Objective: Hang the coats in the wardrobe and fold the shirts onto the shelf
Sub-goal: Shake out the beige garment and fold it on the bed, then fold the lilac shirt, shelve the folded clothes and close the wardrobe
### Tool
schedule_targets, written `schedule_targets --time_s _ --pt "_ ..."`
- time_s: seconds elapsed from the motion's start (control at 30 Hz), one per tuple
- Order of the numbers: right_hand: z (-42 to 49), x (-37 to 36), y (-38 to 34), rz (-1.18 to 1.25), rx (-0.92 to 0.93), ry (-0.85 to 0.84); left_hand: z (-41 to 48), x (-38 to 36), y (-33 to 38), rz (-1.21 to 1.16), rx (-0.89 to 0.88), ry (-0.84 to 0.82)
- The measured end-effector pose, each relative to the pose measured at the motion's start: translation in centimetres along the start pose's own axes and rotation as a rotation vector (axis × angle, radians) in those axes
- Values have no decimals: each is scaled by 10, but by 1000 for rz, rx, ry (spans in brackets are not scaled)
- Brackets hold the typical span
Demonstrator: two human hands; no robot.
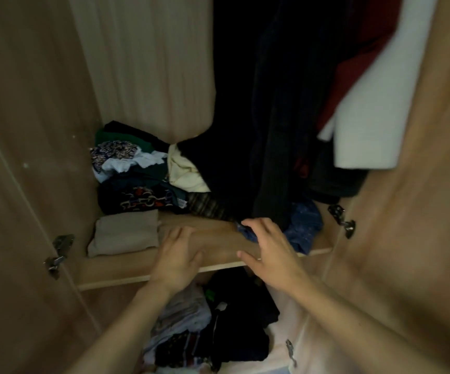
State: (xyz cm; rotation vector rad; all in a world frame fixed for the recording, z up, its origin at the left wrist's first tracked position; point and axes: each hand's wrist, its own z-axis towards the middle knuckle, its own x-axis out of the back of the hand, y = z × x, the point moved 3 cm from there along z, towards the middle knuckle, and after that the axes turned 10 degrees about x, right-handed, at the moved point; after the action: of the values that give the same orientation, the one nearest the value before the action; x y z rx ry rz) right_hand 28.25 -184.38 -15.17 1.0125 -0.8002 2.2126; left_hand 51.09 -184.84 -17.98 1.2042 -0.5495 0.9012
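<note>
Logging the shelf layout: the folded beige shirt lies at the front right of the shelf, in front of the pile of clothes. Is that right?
Not quite. The head view shows the folded beige shirt at the front left of the shelf, not the front right; it does lie in front of the pile of clothes.

Your left hand (pixel 176 256) lies flat on the shelf (pixel 213 238) beside a folded beige shirt (pixel 125 232) — your right hand (pixel 268 251) spreads over blue cloth (pixel 303 228) under dark coats (pixel 269 117).
</note>
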Motion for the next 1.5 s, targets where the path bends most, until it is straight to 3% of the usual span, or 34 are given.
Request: schedule_targets --time_s 0.33,0.63,0.83,1.13,1.5 --pt "-138 52 48 117 -73 42 -101 -43 106 158 -63 6" --pt "-214 118 35 -16 -174 57 -153 -34 171 163 -191 -73" --pt "-282 161 6 -147 -382 130 -181 -48 206 86 -361 -162" --pt "-424 222 -64 -321 -773 141 -270 -105 242 -250 -550 -426" --pt "-587 311 -162 -520 -918 326 -417 -120 372 -155 -936 -539"
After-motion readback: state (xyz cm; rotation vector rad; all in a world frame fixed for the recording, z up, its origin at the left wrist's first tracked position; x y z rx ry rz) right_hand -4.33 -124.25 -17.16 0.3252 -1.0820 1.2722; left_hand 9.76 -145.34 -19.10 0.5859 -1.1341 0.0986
